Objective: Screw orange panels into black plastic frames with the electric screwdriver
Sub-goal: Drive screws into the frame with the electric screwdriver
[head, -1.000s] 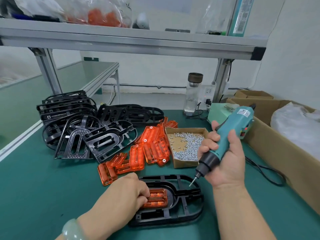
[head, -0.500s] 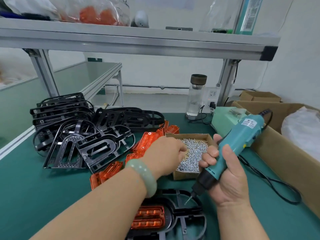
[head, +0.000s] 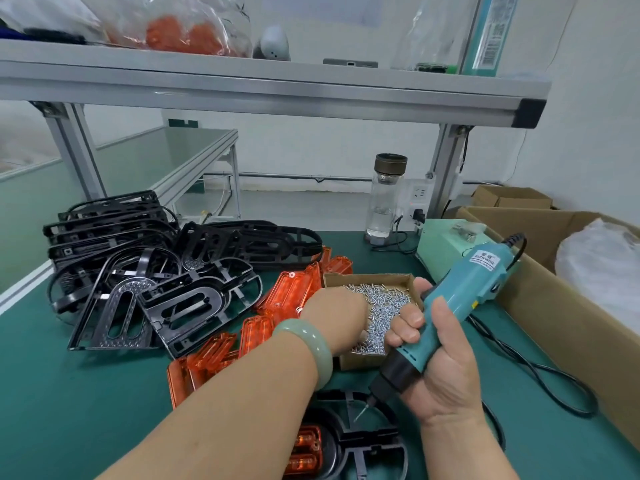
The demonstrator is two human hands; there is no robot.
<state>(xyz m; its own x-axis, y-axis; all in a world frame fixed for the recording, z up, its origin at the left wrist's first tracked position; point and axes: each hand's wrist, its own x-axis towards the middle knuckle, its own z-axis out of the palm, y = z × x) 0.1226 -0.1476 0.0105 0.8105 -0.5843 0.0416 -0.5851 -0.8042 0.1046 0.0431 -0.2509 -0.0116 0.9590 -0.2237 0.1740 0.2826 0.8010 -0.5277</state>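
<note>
Left hand: I see my left hand (head: 332,317) in the cardboard box (head: 372,278), over the screws (head: 386,306). The fingers are hidden, so I cannot tell if they pinch anything.
Right hand: my right hand (head: 441,372) is wrapped tightly around the electric screwdriver (head: 464,299).
Screwdriver bit: it points down, just above the black frame (head: 367,441).
Black frame: it lies at the near edge of the green table (head: 69,393) with an orange panel (head: 306,448) seated in it.
Spare parts: the loose orange panels (head: 291,296) and the pile of frames (head: 166,289) are left of the box.

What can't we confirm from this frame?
Head view:
Fingertips of left hand: hidden behind its own back inside the screw box; screw pinched or not, unclear.
Black frame and orange panel: cut by bottom edge, partly under left forearm.
Electric screwdriver bit: too small to tell whether a screw sits on it.
</note>
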